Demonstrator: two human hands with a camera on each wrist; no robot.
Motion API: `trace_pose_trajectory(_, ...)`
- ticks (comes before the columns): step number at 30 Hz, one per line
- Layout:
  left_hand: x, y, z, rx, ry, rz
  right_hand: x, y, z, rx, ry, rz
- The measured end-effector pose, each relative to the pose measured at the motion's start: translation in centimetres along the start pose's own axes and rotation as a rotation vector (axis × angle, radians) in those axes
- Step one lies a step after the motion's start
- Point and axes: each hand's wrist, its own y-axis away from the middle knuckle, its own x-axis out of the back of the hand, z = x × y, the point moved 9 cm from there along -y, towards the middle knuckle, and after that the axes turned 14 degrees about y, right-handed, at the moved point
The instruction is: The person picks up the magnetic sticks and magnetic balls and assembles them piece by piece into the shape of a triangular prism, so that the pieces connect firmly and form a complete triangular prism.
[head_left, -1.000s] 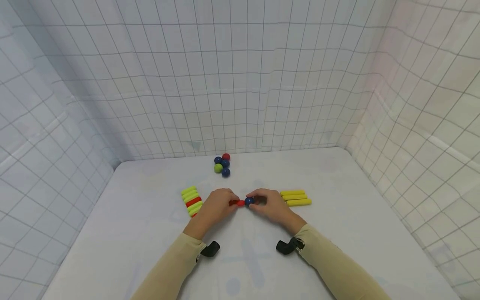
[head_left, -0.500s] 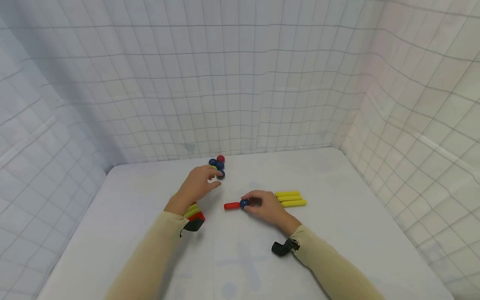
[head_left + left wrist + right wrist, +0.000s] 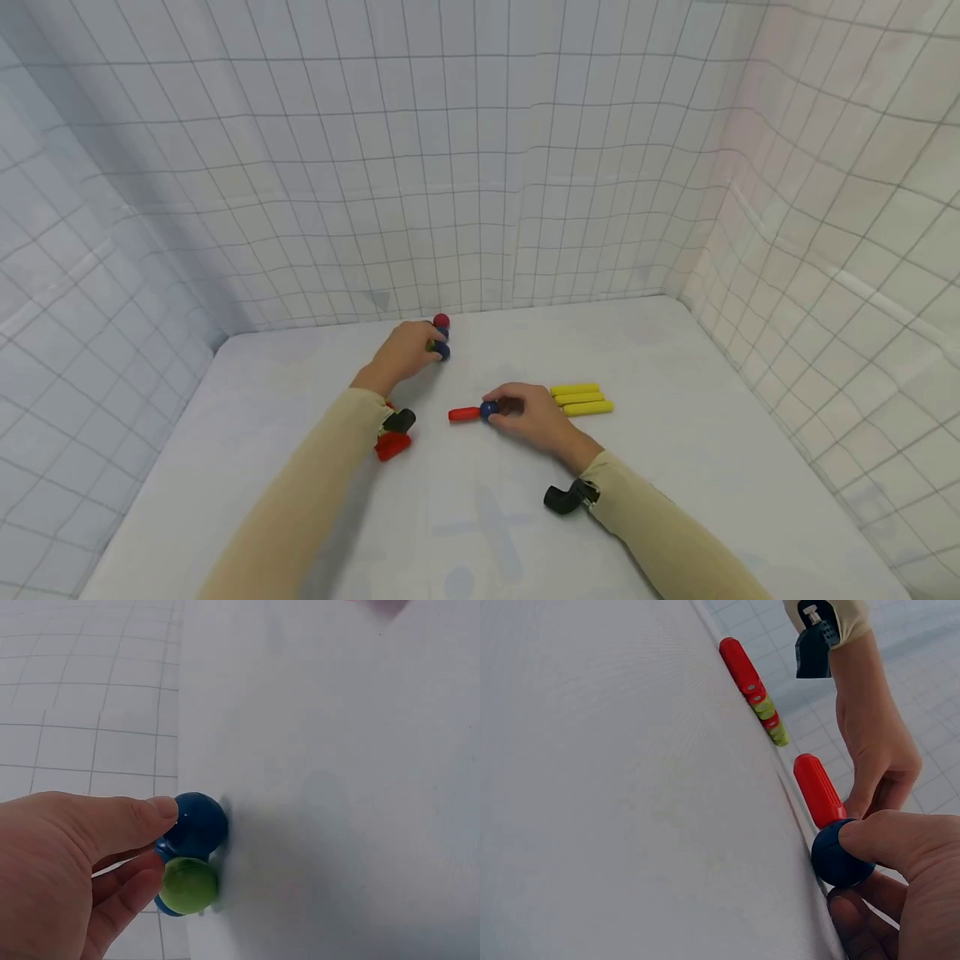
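Note:
At the table's far side, my left hand point(image 3: 403, 352) has its thumb and fingers around a dark blue ball point(image 3: 199, 822) in a small cluster. A green ball point(image 3: 190, 886) sits right beside its fingertips, and a red ball point(image 3: 442, 320) lies behind. Nearer the middle, my right hand point(image 3: 538, 417) pinches another blue ball point(image 3: 835, 853) between thumb and fingers. A red grooved stick point(image 3: 817, 789) is joined to that ball and points left along the tabletop. My left hand partly hides the remaining balls.
Several yellow sticks point(image 3: 583, 399) lie just right of my right hand. Red and lime sticks point(image 3: 763, 705) lie in a row at the left, mostly covered by my left forearm in the head view. White gridded cloth point(image 3: 480, 167) walls the white table.
My left hand has left the red stick and moved up and left to the ball cluster, its fingers closing around a blue ball. My right hand still holds the ball with the stick.

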Motion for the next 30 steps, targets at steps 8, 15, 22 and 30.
trace_pose_trajectory(8, -1.0, -0.5, -0.5, -0.012, -0.013, -0.009, 0.0, -0.2, -0.1, 0.015, 0.018, 0.005)
trace_pose_trajectory(15, -1.5, -0.8, -0.5, 0.006, -0.019, -0.037, 0.3, -0.2, -0.2, 0.006, 0.018, 0.004)
trace_pose_trajectory(22, -1.5, -0.5, -1.1, 0.045, -0.033, -0.031, 0.4, -0.1, -0.3, 0.003, 0.018, 0.01)
trace_pose_trajectory(30, -0.9, 0.0, -1.2, 0.054, -0.002, -0.006, 0.3, -0.1, -0.4, -0.013, 0.015, -0.005)
